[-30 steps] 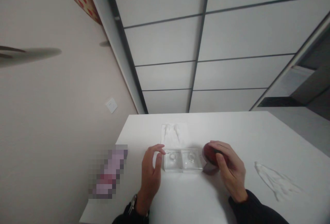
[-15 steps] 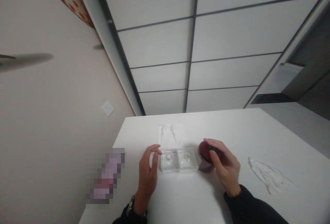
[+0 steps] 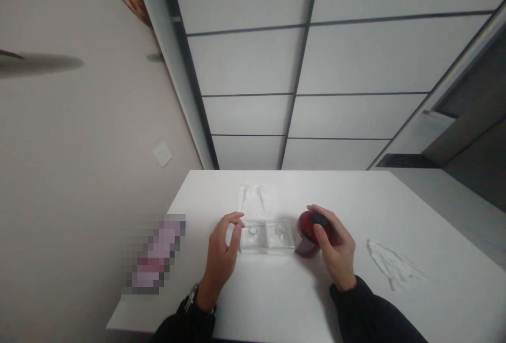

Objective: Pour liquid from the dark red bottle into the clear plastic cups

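A clear plastic box (image 3: 268,251) with two square compartments lies on the table, and a small round clear piece shows in each. At its upper left corner is my left hand (image 3: 222,245), thumb and forefinger brought together in a pinch. Whether a tiny thing is between those fingertips or they only touch the box's edge, I cannot tell. My right hand (image 3: 338,248) is wrapped round the top of a dark red rounded container (image 3: 305,224) with a black part on top. This container stands tilted or upright close against the box's right end; its far side is hidden by my fingers.
Behind the box lies a flat clear bag or sheet (image 3: 253,198) with two whitish pieces. A crumpled white glove-like item (image 3: 393,264) lies to the right on the white table (image 3: 272,301). A pixelated pinkish object (image 3: 154,256) is at the left edge, near the wall.
The view has shifted slightly, so table and objects appear a little farther left and higher. Both hands keep nearly the same pose beside the box; the right still grasps the red container.
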